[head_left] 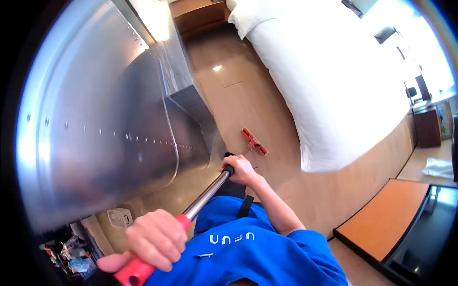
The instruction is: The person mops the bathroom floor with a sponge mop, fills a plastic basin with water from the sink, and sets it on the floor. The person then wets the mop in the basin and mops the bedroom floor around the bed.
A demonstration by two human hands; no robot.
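Note:
A flat mop runs from the lower left up to the middle of the head view. My left hand [155,240] is closed round its red grip [135,271], thumb stretched along the end. Further down, my right hand [241,169] wraps the pole at a black collar. Between the hands shows the bare silver pole [206,194]. The mop's narrow red head [254,141] lies on the wood-look floor [229,107], short of the bed. Part of the lower pole is hidden behind my right hand.
A white-covered bed [334,90] fills the upper right. On the left stands a curved, riveted metal wall [109,124]. An orange-topped bench [384,214] with a dark glossy panel is at lower right. A white bin [119,217] and cluttered items [74,252] are at lower left.

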